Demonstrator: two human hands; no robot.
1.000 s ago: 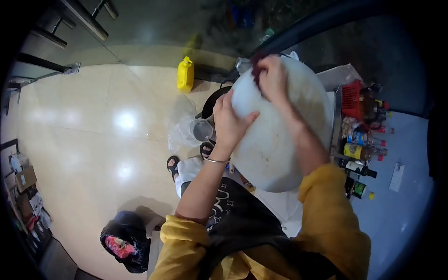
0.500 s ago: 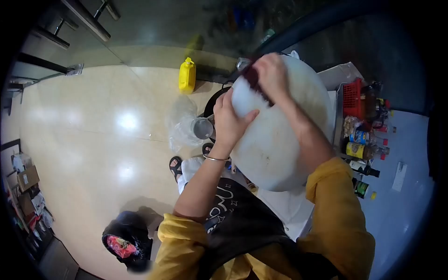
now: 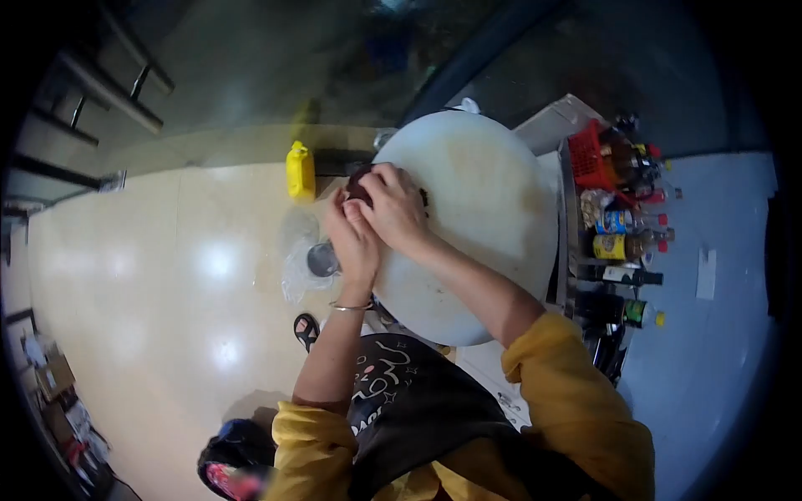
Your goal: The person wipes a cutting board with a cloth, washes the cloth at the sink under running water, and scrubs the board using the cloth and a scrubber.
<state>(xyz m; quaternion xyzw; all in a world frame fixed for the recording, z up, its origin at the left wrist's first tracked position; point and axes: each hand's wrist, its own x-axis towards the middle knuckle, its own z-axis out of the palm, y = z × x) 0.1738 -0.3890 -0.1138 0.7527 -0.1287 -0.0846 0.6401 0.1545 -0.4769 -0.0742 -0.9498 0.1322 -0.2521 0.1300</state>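
The board (image 3: 476, 217) in front of you was round, white and dull, with a yellowish-brown stain across its upper and right parts and a few small dark specks lower down, and it lay to the right of your hands, with the red basket (image 3: 587, 157) and a row of bottles (image 3: 631, 234) beyond it. The cloth (image 3: 361, 182) was a dark red bundle at the board's upper left edge, mostly covered by your fingers, with a dark scrap showing past the far side of your right hand (image 3: 397, 204). Your left fingertips were hard to make out behind the cloth, and what lay under the board was hidden. Your right arm reached across the board from the lower right, the fingers bent over the cloth and closed on it. Your left hand (image 3: 355, 242) came up from below at the board's left rim, thumb against the right hand and fingers partly curled beside the cloth; whether it had hold of the rim, the cloth or neither, I could not tell
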